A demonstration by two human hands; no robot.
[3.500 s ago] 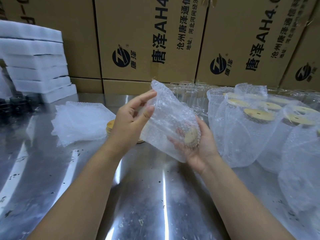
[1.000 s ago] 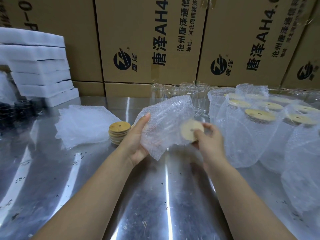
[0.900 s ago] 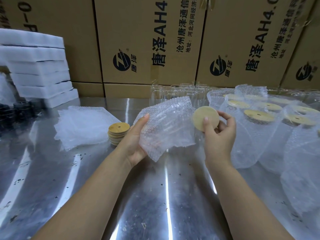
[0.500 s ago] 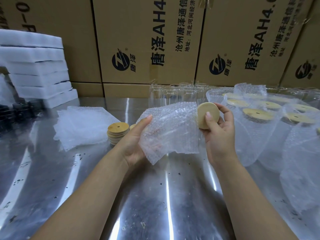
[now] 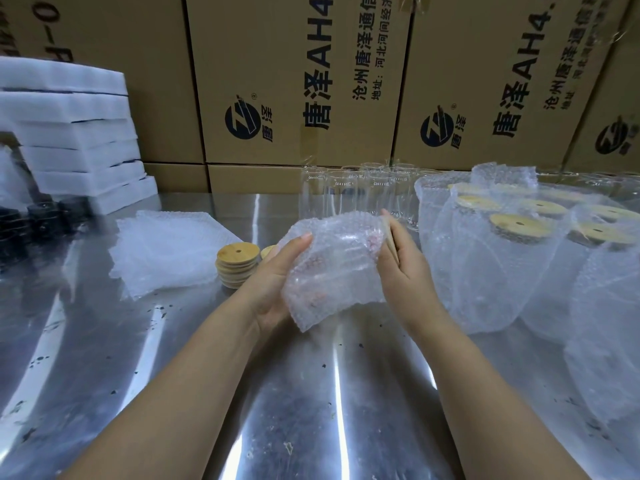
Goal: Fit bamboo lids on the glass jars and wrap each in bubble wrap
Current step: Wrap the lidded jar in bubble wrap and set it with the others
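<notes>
My left hand (image 5: 273, 271) grips a glass jar lying sideways inside a bubble wrap bag (image 5: 334, 265) above the steel table (image 5: 311, 393). My right hand (image 5: 405, 268) presses a bamboo lid (image 5: 390, 239), seen edge-on, against the bag's right end. Whether the lid sits on the jar's mouth I cannot tell. A stack of bamboo lids (image 5: 237, 263) stands just left of my left hand. Bare glass jars (image 5: 349, 195) stand behind the bag.
Several wrapped, lidded jars (image 5: 519, 251) crowd the right side. A pile of bubble wrap bags (image 5: 166, 251) lies at the left. White foam sheets (image 5: 69, 133) are stacked at the far left, beside black items (image 5: 38, 216). Cardboard boxes (image 5: 298, 81) wall off the back.
My right hand drew the lid out of the bag, turned it, and brought it down edge-on against the bag's right end. The left hand kept hold of the wrapped jar.
</notes>
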